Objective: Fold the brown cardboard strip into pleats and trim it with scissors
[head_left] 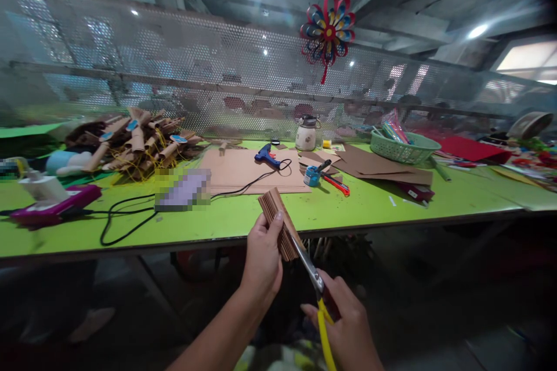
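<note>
My left hand (263,258) is closed on a pleated, fan-folded strip of brown paper (278,221), held up in front of the green table edge. My right hand (346,324) grips yellow-handled scissors (311,275), whose metal blades point up-left and meet the lower edge of the folded paper. Both hands are below and in front of the table (369,203).
On the green table lie brown card sheets (243,171), a blue glue gun (266,156) with a black cable, a red cutter (337,184), a small blue pot (311,175), a green basket (402,148) and a pile of paper cones (134,142). A paper pinwheel (327,29) hangs on the mesh.
</note>
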{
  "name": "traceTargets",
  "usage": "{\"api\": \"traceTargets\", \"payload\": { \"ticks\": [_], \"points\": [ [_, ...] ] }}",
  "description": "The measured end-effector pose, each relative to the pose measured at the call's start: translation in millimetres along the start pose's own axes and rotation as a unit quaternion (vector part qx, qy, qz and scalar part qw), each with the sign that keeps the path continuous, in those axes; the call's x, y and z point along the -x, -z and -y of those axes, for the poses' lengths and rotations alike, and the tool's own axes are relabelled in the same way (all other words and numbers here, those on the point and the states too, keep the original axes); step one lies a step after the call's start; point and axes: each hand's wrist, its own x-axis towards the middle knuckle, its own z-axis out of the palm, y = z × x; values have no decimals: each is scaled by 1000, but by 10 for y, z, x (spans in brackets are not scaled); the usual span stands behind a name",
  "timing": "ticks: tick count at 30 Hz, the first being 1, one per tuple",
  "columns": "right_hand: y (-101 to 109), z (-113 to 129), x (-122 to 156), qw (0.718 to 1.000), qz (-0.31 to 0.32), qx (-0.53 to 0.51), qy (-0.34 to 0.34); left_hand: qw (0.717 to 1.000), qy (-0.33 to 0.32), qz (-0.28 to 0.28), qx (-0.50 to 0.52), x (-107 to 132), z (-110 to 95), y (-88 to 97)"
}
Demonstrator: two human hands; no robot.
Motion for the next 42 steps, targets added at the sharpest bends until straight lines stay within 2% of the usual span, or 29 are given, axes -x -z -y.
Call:
{"api": "traceTargets", "payload": {
  "ticks": [9, 24, 42],
  "points": [
    [-5, -38, -2, 998, -29, 43, 42, 1000, 6, 3, 5, 0, 4, 18],
    [9, 21, -54, 999, -16, 41, 11, 999, 32, -7, 26, 57, 109, 18],
    [15, -5, -38, 999, -14, 36, 26, 1000, 0, -21, -11, 29, 155, 44]
  ]
}}
